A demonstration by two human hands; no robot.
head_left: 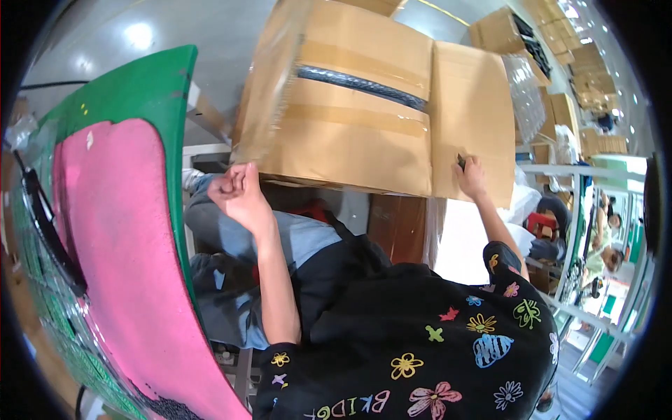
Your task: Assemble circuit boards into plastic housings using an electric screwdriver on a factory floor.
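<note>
In front of me is a large cardboard box [350, 143], with tan tape strips along its top. Through a gap between its top flaps shows dark, shiny wrapping [360, 87]. My left hand [241, 196] is closed, fingers curled, at the box's near left corner. Beside it, the box's left flap [269, 105] is smeared by motion; whether my fingers grip its edge is unclear. My right hand [472, 177] is closed round a small dark object [460, 162] whose kind I cannot make out, over the opened right flap [472, 115].
At the left stands a green-edged table with a pink mat [119, 203] and a black strap-like item [47, 227] on it. Clear bubble wrap [523, 94] hangs past the right flap. More cartons [500, 31] and a metal frame [560, 169] stand at the right.
</note>
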